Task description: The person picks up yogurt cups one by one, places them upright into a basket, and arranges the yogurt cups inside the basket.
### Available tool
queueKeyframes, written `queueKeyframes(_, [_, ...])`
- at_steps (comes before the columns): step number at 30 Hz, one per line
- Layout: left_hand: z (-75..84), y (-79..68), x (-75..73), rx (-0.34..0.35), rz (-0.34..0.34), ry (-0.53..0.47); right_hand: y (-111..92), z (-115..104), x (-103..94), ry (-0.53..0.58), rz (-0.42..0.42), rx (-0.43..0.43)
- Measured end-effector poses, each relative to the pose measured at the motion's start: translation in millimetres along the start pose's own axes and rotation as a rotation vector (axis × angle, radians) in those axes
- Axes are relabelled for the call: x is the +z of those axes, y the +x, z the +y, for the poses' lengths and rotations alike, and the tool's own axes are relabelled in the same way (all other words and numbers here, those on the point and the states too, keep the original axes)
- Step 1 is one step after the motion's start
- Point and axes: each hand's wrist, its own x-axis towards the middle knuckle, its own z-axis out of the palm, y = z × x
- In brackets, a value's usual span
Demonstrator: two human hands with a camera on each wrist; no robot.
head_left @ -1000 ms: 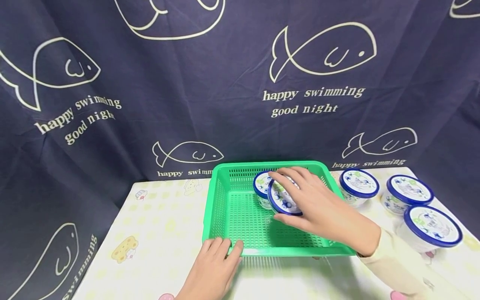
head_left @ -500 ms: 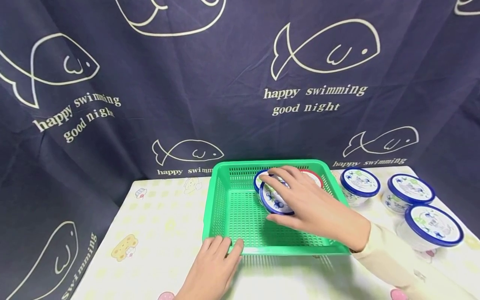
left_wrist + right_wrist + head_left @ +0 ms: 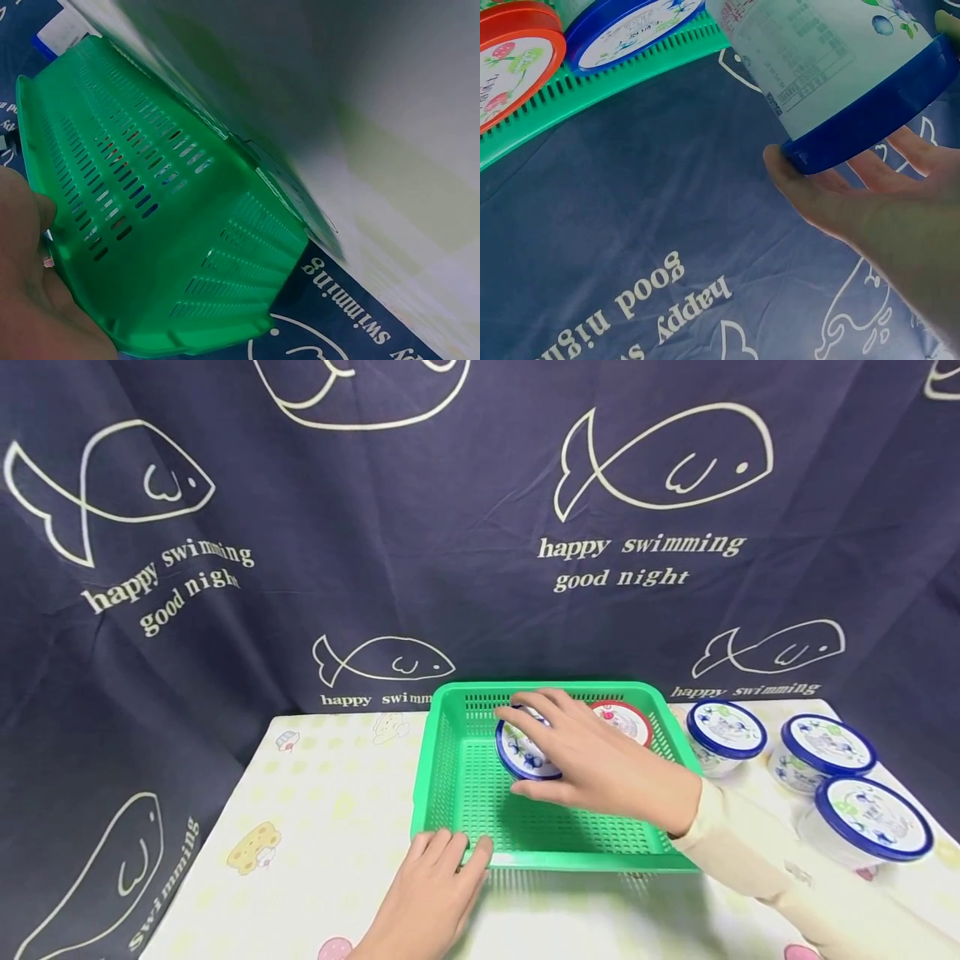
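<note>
Toward the far-left corner of the basket (image 3: 585, 862), held by the left hand (image 3: 431, 885), a tub (image 3: 817, 60) gripped at its lid (image 3: 517, 752) by the right hand (image 3: 592, 760) could be dropped if that loosens.

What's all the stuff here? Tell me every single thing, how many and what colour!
Curtain: 1, dark blue with whitish fish and writing, at the back
Cloth: 1, pale, patterned, in front
Basket: 1, green, on the cloth
Red-lidded tub: 1, red and white, in the basket
Blue-lidded tub: 1, blue and white, in the basket
Side tubs: 3, blue and white, right of the basket
Held tub: 1, blue and white, in the right grip
Sleeve: 1, cream, right arm
Left grip: 1, bare hand, near rim
Right grip: 1, bare hand, over the basket
</note>
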Motion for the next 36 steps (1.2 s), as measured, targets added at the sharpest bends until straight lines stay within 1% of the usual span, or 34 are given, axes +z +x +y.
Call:
queueKeyframes(5, [0.8, 0.2, 0.4, 0.003, -0.003, 0.001, 7.7, 0.9, 4.4, 0.019, -0.020, 0.006])
queueKeyframes(14, [0.3, 2.3, 1.0, 0.013, 0.016, 0.011, 22.6, 1.4, 11.6, -0.008, 0.001, -0.009])
queueKeyframes(22, [-1.2, 2.3, 1.4, 0.029, 0.063, 0.015, 36.7, 3.9, 22.9, 0.023, 0.021, -0.033])
queueKeyframes(27, [-0.9, 1.7, -1.0, 0.020, 0.045, 0.005, 47.4, 7.0, 28.9, 0.013, 0.005, -0.046])
queueKeyframes(31, [-0.6, 0.8, -1.4, 0.010, 0.030, -0.004, 54.2, 10.8, 34.4, -0.003, -0.019, -0.035])
queueKeyframes(36, [-0.6, 2.2, -2.5, 0.014, 0.047, 0.006, 60.4, 16.1, 42.7, -0.020, -0.043, -0.022])
